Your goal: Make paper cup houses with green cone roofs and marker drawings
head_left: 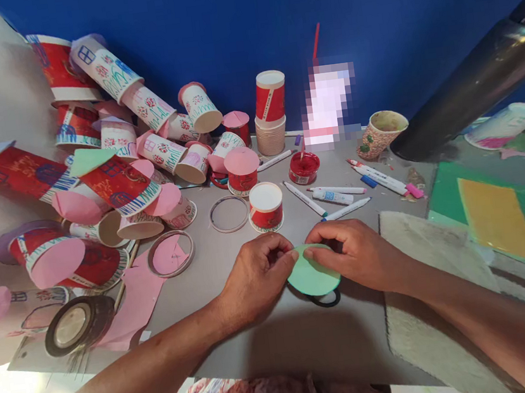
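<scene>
A round light-green paper disc is held up between both hands near the table's front. My left hand pinches its upper left edge between thumb and fingers. On the upper right edge, my right hand pinches it the same way. A black loop shows from beneath the disc; the rest of it is hidden, so its kind is unclear. Just beyond my hands, a short red paper cup stands with its white base up. A grey tape ring lies to its left.
Decorated paper cups with paper tops pile up at the left. Felt-tip pens lie behind my hands, near a red jar. A black tape roll sits front left. At right are a pale cloth and coloured sheets.
</scene>
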A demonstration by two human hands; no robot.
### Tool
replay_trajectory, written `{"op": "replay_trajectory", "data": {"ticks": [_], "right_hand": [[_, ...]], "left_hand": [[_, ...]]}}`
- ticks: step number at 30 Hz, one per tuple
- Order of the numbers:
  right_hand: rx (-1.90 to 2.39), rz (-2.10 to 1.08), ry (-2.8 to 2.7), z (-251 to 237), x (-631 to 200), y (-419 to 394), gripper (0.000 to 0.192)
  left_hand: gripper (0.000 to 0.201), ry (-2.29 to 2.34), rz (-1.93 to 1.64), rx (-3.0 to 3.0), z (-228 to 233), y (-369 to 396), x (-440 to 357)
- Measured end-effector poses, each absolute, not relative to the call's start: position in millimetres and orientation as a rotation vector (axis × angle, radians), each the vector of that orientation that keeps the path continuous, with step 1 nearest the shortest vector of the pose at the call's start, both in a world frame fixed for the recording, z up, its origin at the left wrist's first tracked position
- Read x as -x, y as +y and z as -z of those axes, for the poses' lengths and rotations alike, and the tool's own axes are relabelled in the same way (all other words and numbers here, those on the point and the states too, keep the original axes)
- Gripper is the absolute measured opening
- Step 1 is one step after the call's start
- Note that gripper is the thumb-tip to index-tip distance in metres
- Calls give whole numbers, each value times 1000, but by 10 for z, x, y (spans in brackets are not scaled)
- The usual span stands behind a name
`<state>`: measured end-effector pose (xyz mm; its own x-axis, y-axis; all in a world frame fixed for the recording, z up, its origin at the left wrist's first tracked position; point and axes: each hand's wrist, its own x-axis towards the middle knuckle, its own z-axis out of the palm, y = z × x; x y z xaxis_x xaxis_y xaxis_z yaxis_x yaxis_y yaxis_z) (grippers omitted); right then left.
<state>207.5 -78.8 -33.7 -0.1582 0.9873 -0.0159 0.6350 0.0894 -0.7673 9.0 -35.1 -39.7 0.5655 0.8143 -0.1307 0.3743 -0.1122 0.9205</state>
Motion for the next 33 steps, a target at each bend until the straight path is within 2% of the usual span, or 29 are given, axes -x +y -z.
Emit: {"op": "replay_trajectory", "data": {"ticks": [6, 13, 20, 24, 30, 33], "right_hand": [[1635, -903, -1854, 317, -2059, -790, 18], [1635, -971, -1815, 295, -2039, -806, 19], [1628, -1061, -1726, 262, -2130, -761, 44], [1755, -1005, -1787, 305, -2140, -748, 40], [1804, -955, -1828, 301, -2097, -775, 34], [1780, -970, -1830, 283, -2077, -784, 34]], "left_hand": [[10, 1006, -486, -1772, 395, -357, -100], [21, 974, -460, -1733, 393, -348, -92], [26, 1011, -551, -1644, 401, -330, -80], [28, 1041, -552, -1616, 416, -317, -82], [18, 1001, -503, -1804, 399, -302, -78], [24, 991, -474, -1823, 398, -297, -68]]}}
